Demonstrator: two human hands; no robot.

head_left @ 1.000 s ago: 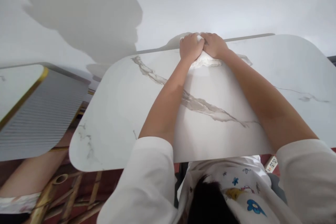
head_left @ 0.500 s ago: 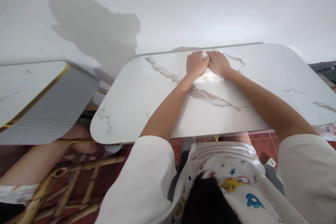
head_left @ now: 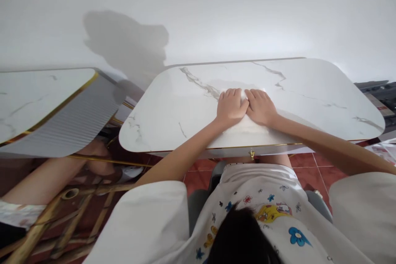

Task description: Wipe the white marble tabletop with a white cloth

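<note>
A bunched white cloth (head_left: 246,125) lies under both of my hands on the white marble-patterned tabletop (head_left: 161,111), close to its front edge. My left hand (head_left: 230,107) presses down on the cloth's left side, fingers curled over it and pointing away from me. Beside it, my right hand (head_left: 260,106) bears on the right side in the same way. The two thumbs meet in the middle. Most of the cloth is hidden beneath the palms, and only its near part and a strip between the hands show.
A second marble-patterned table (head_left: 46,103) with gold trim and a ribbed grey side stands at left. Below it are another person's leg (head_left: 52,179) and a bamboo frame (head_left: 83,210). A white wall (head_left: 216,12) rises behind. A small gold knob (head_left: 252,155) projects from the table front.
Both hands have slid the cloth from near the table's far edge toward me. My elbows are now bent further outward, and the camera view has shifted slightly.
</note>
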